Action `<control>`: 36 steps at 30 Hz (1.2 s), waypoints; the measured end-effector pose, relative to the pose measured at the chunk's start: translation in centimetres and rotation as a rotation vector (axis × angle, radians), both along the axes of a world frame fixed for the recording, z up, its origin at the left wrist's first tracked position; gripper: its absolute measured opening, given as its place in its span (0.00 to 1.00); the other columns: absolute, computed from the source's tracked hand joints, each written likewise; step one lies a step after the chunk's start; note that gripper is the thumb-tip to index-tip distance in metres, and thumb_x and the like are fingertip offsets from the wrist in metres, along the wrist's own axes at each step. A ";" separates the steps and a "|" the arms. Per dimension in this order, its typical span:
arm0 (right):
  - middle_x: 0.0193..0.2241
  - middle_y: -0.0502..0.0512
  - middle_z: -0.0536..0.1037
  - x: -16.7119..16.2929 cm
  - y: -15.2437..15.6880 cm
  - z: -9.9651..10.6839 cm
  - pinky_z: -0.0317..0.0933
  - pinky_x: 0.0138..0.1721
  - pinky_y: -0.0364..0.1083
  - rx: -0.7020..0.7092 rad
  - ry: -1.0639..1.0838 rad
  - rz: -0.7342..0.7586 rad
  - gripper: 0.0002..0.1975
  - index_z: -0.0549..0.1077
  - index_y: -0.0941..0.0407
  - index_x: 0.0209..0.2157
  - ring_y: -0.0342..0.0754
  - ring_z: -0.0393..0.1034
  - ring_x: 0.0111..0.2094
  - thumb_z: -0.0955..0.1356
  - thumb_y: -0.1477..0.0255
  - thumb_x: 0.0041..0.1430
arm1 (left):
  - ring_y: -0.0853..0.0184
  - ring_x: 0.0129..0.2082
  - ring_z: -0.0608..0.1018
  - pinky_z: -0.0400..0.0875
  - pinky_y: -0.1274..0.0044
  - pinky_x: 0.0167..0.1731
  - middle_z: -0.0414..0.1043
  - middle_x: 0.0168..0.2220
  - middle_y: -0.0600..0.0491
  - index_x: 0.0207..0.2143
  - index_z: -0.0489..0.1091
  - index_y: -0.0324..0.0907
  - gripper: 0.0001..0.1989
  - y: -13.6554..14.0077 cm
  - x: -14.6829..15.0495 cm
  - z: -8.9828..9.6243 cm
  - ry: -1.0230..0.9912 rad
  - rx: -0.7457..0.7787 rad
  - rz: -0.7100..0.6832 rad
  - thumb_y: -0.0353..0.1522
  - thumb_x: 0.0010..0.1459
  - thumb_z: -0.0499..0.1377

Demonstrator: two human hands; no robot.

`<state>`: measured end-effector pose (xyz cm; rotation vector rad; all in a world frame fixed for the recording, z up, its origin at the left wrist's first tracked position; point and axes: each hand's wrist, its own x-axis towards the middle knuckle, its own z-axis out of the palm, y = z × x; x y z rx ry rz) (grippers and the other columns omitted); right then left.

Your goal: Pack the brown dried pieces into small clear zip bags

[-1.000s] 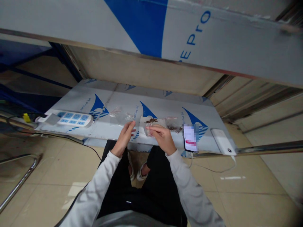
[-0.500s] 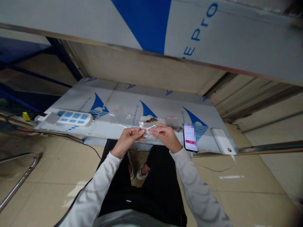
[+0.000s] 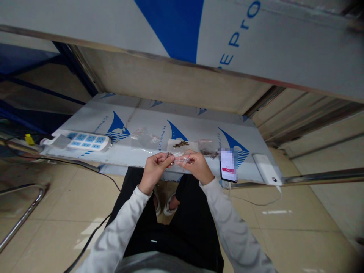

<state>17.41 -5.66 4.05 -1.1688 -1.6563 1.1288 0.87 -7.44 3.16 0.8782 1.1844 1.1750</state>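
Note:
My left hand [image 3: 156, 169] pinches a small shiny metal piece [image 3: 168, 154] at its fingertips; its exact kind is too small to make out. My right hand [image 3: 198, 167] is closed on a clear plastic bag [image 3: 179, 160], which has a red line along its edge. Both hands are close together over the front edge of the bench. Just behind them, a small heap of brownish, screw-like pieces [image 3: 181, 144] lies on a white sheet [image 3: 193, 145]. To the right of that sheet rests another clear bag with dark small pieces [image 3: 209, 153].
A phone [image 3: 228, 168] and a white power bank [image 3: 266, 168] with a cable are on the right of the film-covered bench [image 3: 148, 113]. Thin clear plastic [image 3: 143, 139] lies left of the heap. A power strip [image 3: 89, 141] sits at left. An upper shelf [image 3: 99, 22] overhangs.
The clear bag has bunched closer to my right hand. My left hand has turned slightly, and the metal piece at its fingertips now shows more plainly.

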 end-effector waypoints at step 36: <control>0.22 0.54 0.78 3.6 6.4 -7.4 0.65 0.39 0.49 -0.137 -0.317 -0.416 0.07 0.76 0.56 0.19 0.51 0.73 0.30 0.73 0.68 0.42 | 0.77 0.25 0.77 0.73 0.88 0.25 0.76 0.27 0.55 0.31 0.75 0.37 0.09 -0.1 -1.5 -3.6 -0.442 -0.301 0.234 0.31 0.45 0.68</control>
